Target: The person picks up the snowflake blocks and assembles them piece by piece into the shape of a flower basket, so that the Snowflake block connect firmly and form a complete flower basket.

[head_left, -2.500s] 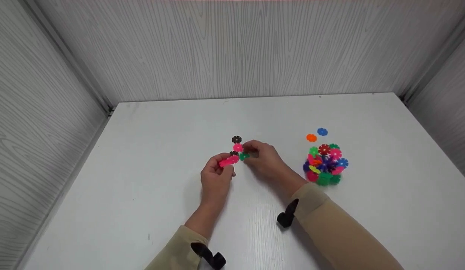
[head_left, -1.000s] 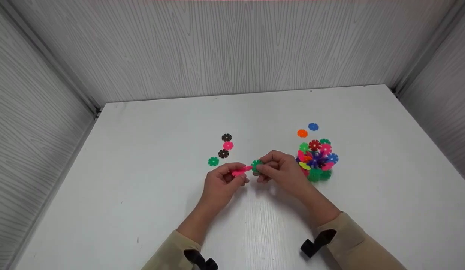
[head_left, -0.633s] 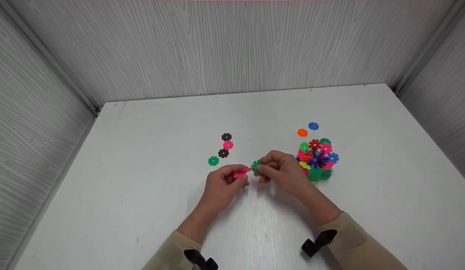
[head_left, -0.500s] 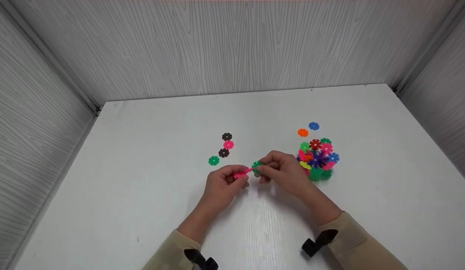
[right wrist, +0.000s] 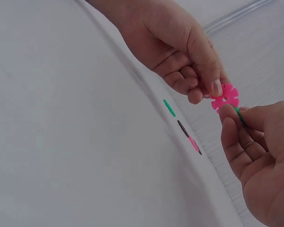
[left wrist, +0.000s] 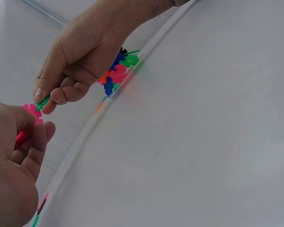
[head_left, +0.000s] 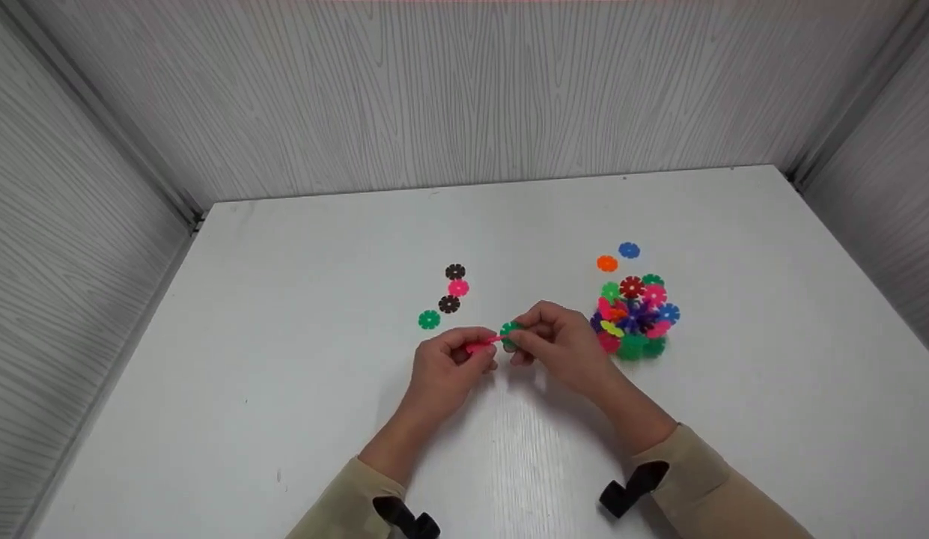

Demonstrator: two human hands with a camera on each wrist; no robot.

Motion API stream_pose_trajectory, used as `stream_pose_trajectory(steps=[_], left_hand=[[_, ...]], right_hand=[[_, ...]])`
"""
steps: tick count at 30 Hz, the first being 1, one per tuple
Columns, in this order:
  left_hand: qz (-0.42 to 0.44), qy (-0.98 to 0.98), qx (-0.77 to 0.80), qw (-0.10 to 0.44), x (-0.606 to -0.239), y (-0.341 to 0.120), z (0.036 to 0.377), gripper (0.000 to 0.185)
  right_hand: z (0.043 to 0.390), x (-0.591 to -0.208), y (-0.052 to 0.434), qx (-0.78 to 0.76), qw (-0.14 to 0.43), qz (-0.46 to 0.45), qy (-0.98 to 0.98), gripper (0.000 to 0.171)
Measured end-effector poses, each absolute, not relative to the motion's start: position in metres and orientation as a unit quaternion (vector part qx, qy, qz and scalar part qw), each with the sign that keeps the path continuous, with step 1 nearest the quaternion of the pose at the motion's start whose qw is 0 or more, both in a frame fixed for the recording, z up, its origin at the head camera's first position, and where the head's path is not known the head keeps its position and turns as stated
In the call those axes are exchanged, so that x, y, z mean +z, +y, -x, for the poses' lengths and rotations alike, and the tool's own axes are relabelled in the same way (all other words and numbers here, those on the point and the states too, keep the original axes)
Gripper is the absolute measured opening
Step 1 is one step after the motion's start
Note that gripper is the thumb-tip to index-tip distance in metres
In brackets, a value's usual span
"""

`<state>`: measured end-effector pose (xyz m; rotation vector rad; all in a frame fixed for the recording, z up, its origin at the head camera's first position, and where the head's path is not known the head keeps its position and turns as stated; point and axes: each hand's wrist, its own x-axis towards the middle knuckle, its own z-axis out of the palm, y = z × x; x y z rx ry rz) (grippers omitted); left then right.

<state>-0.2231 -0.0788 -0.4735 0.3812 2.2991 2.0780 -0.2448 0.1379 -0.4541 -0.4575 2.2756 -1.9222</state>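
Two hands meet above the white bench [head_left: 284, 419]: our left hand [head_left: 445, 367] pinches a pink disc [head_left: 480, 346] edge-on against the green disc [head_left: 510, 332] pinched by our right hand [head_left: 561, 348], near the colourful cluster [head_left: 635, 318].

Pink disc [head_left: 480, 346] meets green disc [head_left: 510, 330] — loose discs [head_left: 451, 295] brown, pink, green — table [head_left: 284, 314] white.

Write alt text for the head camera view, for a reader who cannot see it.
Over a white table, a person's left hand pinches a pink flower-shaped disc against a green disc pinched in the right hand. Four loose discs lie just beyond the hands, and a multicoloured cluster of joined discs sits to the right.
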Motion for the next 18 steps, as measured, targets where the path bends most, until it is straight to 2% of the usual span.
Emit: stream_pose_trajectory(steps=[5,10,18], left_hand=[[-0.120,0.736,0.666,0.002,-0.473,-0.077,0.224,0.020],[-0.114,0.742,0.661,-0.019,-0.473,-0.078,0.225,0.020],[-0.053,0.752,0.649,-0.099,-0.465,-0.093,0.232,0.018]], right_hand=[[0.245,-0.457,0.136,-0.645,0.055,0.144,0.748,0.014],[0.248,-0.459,0.137,-0.659,0.081,0.138,0.735,0.018],[0.261,-0.461,0.136,-0.648,0.077,0.121,0.748,0.033]])
